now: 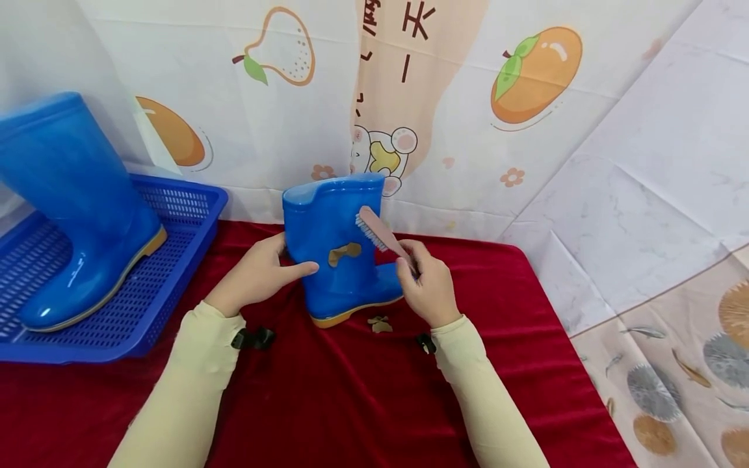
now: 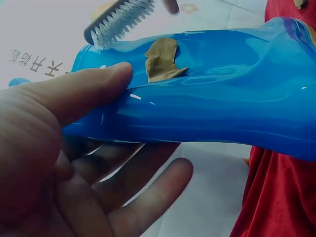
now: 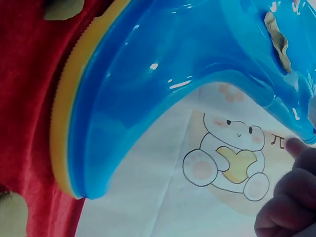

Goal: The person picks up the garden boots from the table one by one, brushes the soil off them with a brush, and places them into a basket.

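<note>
A blue rain boot (image 1: 333,221) with a yellow sole stands on the red cloth, toe to the right. My left hand (image 1: 260,270) grips its shaft from the left, thumb on the near face and fingers behind. A brown, mud-like patch (image 2: 162,59) clings to the shaft beyond the thumb in the left wrist view. My right hand (image 1: 430,286) holds a pink brush (image 1: 380,231) by its handle. The white bristles (image 2: 123,22) face the shaft close to its upper edge, above the patch. Curled fingers of the right hand (image 3: 291,197) show in the right wrist view.
At the left, a second blue boot (image 1: 88,169) stands in a blue plastic basket (image 1: 201,195). A brown scrap (image 1: 380,324) lies on the red cloth (image 1: 351,390) before the boot. A fruit-printed curtain (image 1: 445,169) hangs behind the table.
</note>
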`<move>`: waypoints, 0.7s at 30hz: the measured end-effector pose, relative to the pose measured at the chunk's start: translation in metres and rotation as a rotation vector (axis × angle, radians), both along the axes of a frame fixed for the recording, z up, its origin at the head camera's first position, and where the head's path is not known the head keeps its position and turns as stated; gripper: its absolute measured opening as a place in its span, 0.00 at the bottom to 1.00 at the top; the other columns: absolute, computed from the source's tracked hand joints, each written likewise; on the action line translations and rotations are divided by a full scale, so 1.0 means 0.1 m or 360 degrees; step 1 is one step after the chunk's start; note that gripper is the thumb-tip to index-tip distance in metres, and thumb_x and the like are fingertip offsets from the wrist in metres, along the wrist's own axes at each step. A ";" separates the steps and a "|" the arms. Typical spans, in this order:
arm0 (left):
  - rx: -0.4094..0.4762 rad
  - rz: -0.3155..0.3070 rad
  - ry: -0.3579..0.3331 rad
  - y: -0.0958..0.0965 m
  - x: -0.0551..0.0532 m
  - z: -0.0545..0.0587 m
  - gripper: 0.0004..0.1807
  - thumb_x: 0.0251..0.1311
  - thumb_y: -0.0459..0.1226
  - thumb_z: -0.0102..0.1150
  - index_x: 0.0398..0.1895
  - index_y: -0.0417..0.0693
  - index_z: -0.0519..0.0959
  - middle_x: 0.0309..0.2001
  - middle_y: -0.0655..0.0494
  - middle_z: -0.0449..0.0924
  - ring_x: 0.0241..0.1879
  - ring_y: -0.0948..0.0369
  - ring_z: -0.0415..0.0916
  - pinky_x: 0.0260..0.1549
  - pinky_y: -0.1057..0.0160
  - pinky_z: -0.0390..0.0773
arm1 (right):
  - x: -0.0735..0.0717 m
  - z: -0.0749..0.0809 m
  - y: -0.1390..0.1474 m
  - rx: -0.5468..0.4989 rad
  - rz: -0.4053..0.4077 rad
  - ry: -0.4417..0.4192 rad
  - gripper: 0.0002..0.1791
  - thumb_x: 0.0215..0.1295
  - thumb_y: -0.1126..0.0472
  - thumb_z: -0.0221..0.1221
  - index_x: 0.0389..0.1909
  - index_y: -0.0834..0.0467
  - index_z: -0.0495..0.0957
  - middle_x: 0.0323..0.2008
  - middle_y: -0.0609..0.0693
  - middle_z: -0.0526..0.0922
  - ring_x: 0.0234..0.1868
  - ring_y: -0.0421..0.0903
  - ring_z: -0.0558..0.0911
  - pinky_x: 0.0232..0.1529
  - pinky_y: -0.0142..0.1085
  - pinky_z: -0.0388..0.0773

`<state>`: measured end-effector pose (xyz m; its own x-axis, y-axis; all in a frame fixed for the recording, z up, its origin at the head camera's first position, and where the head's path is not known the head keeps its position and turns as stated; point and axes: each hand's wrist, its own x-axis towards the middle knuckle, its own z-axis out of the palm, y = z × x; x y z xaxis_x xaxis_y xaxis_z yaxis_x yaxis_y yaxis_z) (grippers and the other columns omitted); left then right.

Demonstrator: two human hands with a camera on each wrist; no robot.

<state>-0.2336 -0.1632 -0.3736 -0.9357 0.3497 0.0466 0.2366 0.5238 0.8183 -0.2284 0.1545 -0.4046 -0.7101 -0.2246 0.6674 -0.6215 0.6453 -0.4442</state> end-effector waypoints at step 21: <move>0.0105 0.0102 0.0038 0.04 0.03 0.01 0.40 0.74 0.42 0.60 0.82 0.46 0.52 0.72 0.39 0.69 0.64 0.38 0.75 0.56 0.39 0.79 | 0.09 0.04 -0.16 0.0216 0.0183 0.0159 0.29 0.68 0.63 0.67 0.70 0.53 0.76 0.25 0.47 0.71 0.22 0.38 0.63 0.19 0.30 0.65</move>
